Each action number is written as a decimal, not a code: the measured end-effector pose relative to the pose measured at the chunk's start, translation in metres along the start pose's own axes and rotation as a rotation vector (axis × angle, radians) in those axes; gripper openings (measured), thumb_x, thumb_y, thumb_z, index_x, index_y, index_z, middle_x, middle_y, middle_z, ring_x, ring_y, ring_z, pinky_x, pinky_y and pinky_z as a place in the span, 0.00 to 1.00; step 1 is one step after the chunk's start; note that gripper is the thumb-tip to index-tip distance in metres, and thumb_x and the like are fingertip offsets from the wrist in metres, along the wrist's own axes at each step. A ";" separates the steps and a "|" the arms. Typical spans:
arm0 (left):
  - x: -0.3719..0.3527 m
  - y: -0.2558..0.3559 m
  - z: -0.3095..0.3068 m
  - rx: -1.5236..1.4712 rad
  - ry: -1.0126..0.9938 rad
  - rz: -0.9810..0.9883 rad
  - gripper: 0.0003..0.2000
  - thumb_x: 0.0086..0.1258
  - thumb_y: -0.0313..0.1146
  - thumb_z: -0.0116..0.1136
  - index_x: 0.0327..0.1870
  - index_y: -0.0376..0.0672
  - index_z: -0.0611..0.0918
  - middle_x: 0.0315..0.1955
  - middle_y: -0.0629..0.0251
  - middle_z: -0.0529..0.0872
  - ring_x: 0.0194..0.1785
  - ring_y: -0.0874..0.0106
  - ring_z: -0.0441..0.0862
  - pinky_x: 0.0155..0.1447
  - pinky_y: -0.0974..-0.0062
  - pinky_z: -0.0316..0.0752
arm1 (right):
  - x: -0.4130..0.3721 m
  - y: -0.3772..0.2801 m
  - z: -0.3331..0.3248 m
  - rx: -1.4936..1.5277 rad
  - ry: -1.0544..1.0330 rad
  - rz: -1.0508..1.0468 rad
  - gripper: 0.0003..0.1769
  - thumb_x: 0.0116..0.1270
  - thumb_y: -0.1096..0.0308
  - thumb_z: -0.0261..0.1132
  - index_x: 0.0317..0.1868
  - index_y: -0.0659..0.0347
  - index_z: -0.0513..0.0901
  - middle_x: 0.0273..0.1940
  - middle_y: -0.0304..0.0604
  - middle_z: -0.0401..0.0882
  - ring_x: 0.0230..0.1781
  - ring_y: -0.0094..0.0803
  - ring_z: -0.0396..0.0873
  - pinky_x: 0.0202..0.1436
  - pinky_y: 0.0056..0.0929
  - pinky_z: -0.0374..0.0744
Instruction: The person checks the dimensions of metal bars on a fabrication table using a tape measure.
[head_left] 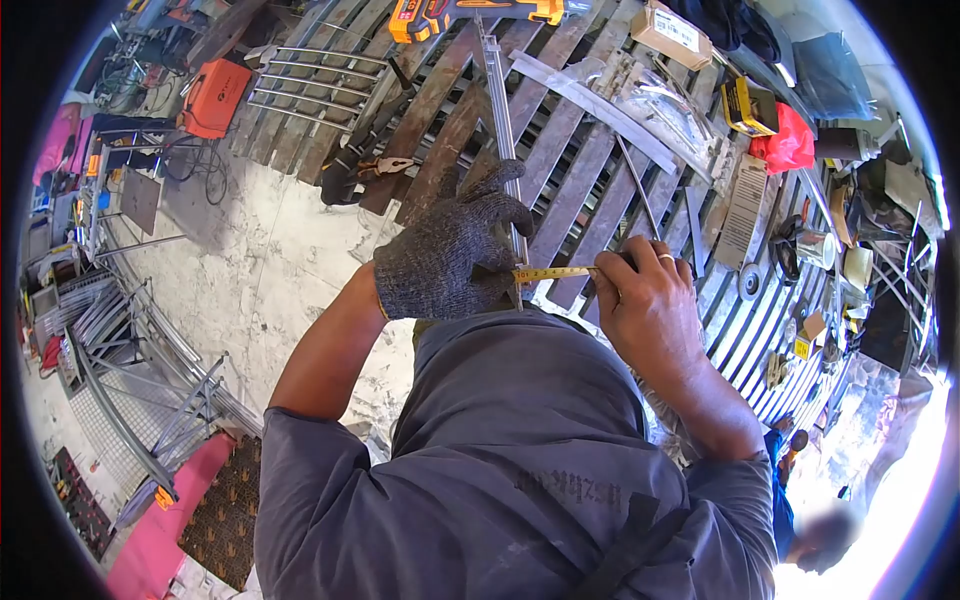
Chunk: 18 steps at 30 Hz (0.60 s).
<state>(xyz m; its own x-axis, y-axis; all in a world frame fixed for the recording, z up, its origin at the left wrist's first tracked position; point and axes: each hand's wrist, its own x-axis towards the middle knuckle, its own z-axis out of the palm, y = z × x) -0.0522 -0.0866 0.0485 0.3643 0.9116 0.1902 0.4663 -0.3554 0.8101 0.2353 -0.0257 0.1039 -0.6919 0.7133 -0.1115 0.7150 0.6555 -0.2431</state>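
Note:
My left hand (450,250), in a dark grey knitted glove, is closed around a long silvery metal bar (497,95) that runs away from my body over the slatted bench. A yellow tape measure (555,273) stretches from the bar, beside my gloved thumb, across to my right hand (650,305). That hand is bare, with a ring on one finger, and pinches the tape between thumb and fingers. Whatever else lies inside its curled fingers is hidden, and the tape's case cannot be made out.
A yellow power tool (425,18) lies at the bench's far end. The slatted bench (560,150) also carries pliers (388,165), a cardboard box (672,35) and a red bag (783,140). An orange case (215,98) and metal frames (150,370) stand left. Another person (785,490) is at lower right.

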 end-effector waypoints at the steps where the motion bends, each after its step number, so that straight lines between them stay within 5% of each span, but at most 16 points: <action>1: -0.001 -0.001 0.001 -0.019 -0.002 -0.016 0.09 0.61 0.33 0.85 0.35 0.40 0.96 0.61 0.57 0.89 0.75 0.44 0.79 0.72 0.45 0.75 | 0.000 0.000 0.000 0.001 -0.001 0.000 0.09 0.78 0.66 0.73 0.53 0.58 0.92 0.49 0.51 0.83 0.59 0.55 0.87 0.60 0.59 0.82; 13: 0.003 0.007 -0.005 0.029 -0.050 -0.062 0.09 0.63 0.32 0.84 0.38 0.39 0.95 0.58 0.54 0.88 0.68 0.50 0.85 0.67 0.52 0.80 | 0.003 0.005 -0.001 0.010 0.011 -0.029 0.07 0.78 0.66 0.73 0.50 0.57 0.93 0.47 0.47 0.84 0.53 0.51 0.87 0.57 0.54 0.83; 18: 0.012 -0.004 -0.031 -0.027 -0.129 0.019 0.18 0.62 0.26 0.76 0.55 0.41 0.92 0.64 0.53 0.87 0.73 0.49 0.85 0.70 0.54 0.80 | -0.015 0.019 -0.008 0.174 -0.018 0.020 0.06 0.78 0.66 0.74 0.47 0.56 0.95 0.45 0.47 0.85 0.49 0.53 0.88 0.55 0.55 0.84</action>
<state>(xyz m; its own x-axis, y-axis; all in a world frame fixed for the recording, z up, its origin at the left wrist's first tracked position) -0.0748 -0.0679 0.0643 0.4743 0.8701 0.1341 0.4368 -0.3648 0.8223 0.2604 -0.0223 0.1083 -0.6803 0.7203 -0.1353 0.7017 0.5869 -0.4040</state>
